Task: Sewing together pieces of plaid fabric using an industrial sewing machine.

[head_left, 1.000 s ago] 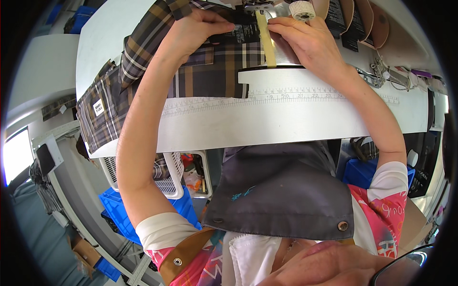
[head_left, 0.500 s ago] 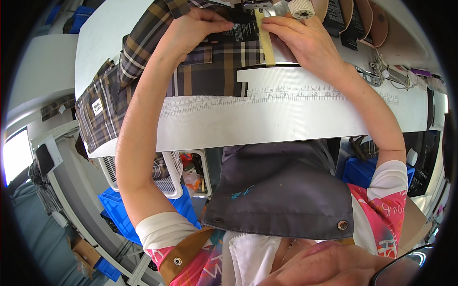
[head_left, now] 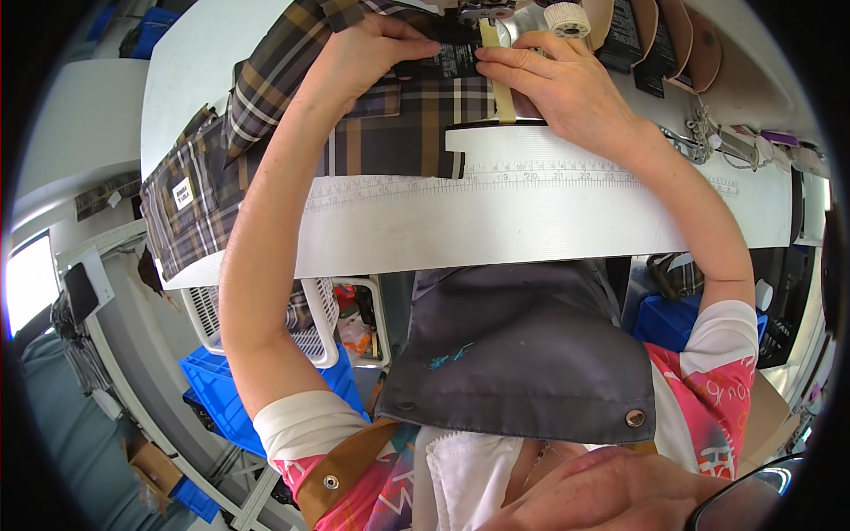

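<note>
A brown and grey plaid garment (head_left: 266, 133) lies across a white sewing table (head_left: 496, 226) and hangs off its left end. My left hand (head_left: 367, 49) presses the plaid cloth flat beside a black label (head_left: 447, 60). My right hand (head_left: 558, 75) rests with fingers flat on that label and on a yellow guide strip (head_left: 500, 88), just below the sewing machine's presser foot (head_left: 487, 11). Neither hand grips anything; both hold the cloth down with fingers spread.
A printed ruler (head_left: 496, 177) runs along the table top. A white thread spool (head_left: 567, 16) and tan and black pieces (head_left: 655, 44) sit at the far right. Below the table stand a white basket (head_left: 310, 319) and blue crates (head_left: 212, 389). A grey apron (head_left: 522, 345) covers my lap.
Both hands have shifted slightly up toward the presser foot with the cloth and label; otherwise nothing has changed.
</note>
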Available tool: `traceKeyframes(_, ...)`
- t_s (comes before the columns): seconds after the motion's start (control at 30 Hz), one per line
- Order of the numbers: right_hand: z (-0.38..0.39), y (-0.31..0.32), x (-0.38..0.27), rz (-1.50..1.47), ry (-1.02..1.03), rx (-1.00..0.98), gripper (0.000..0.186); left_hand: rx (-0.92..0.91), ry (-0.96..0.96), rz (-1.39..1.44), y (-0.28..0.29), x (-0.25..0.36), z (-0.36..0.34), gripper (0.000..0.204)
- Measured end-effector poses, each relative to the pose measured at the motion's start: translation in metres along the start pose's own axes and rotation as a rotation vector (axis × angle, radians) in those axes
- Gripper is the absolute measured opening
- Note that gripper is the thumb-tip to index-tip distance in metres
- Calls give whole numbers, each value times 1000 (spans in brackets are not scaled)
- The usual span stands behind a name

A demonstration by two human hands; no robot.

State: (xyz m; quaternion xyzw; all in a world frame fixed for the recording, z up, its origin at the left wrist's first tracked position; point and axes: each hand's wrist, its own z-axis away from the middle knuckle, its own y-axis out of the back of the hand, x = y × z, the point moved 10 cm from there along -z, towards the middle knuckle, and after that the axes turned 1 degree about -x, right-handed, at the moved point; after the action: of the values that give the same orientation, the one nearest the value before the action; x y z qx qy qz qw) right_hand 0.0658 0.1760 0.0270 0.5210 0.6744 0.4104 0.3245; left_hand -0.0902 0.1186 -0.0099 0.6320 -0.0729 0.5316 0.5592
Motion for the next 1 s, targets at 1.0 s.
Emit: traceKeyframes(1.0,0,0,0,-62,-45,0,37,479,-769,-963,25,110,83,26)
